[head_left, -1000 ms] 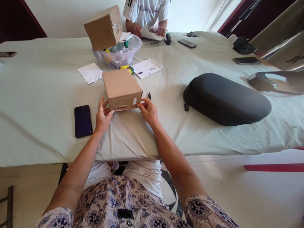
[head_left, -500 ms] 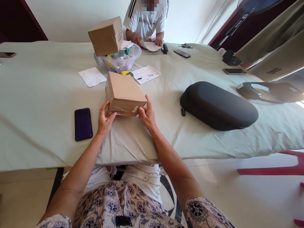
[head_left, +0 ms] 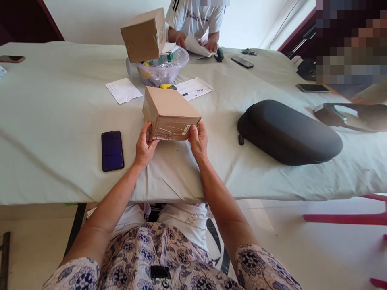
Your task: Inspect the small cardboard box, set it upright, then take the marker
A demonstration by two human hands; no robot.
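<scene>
Between my two hands is a brown cardboard box (head_left: 173,106), taped along its near side and printed with a small white patterned mark near the right corner. My left hand (head_left: 145,146) grips its near left corner, thumb low on the front. Around the near right corner my right hand (head_left: 198,139) is closed, its thumb on the front face by the mark. The box's underside is hidden. Just behind it lie a yellow tape measure (head_left: 168,86) and a white envelope-like sheet (head_left: 196,89) with a pen on it. A dark phone (head_left: 112,150) lies left of my left hand.
A large black case (head_left: 290,133) lies to the right on the cloth-covered table (head_left: 60,121). Behind, a clear plastic basin (head_left: 163,74) holds several items, with another cardboard box (head_left: 142,38) on it. Across the table a person (head_left: 193,24) handles paper. A paper sheet (head_left: 123,90) lies left.
My right fingers have moved from the box's right edge to wrap its near corner. The box's front face is tipped more toward me. The whole view has shifted slightly.
</scene>
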